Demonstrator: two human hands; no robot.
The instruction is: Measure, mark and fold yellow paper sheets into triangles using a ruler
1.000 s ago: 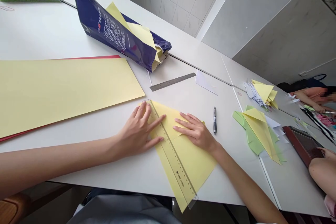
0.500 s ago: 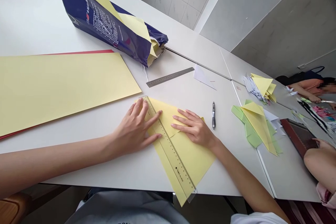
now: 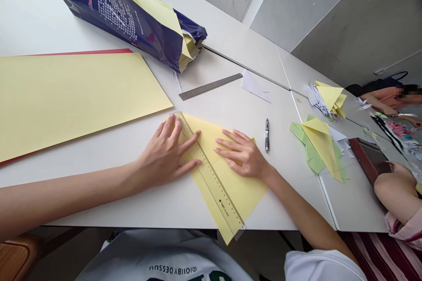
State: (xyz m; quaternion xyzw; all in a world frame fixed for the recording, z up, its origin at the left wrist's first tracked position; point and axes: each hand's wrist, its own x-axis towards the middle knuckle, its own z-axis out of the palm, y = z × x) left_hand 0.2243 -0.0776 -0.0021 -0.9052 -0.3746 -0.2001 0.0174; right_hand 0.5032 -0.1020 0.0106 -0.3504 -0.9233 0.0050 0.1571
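Note:
My left hand (image 3: 165,151) lies spread on a clear yellowish plastic ruler (image 3: 211,175), pressing it against a folded pale yellow paper triangle (image 3: 231,195). The ruler runs diagonally across the paper, and its lower end overhangs the table edge. My right hand (image 3: 242,153) rests flat on the same paper, to the right of the ruler, with fingers apart. A large pale yellow sheet (image 3: 72,101) lies to the left of my left hand, over a red sheet (image 3: 82,52). A grey pen (image 3: 267,136) lies just beyond my right hand.
A steel ruler (image 3: 211,87) and a white paper piece (image 3: 253,87) lie beyond the hands. A navy bag (image 3: 125,13) holds yellow sheets. Green and yellow folded paper (image 3: 316,149) lies right. A co-worker's arm (image 3: 394,193) rests near a dark red tray (image 3: 369,158).
The whole scene has shifted upward in the view, and more of my shirt shows at the bottom. Both hands stay on the paper and ruler, with no visible change in their hold.

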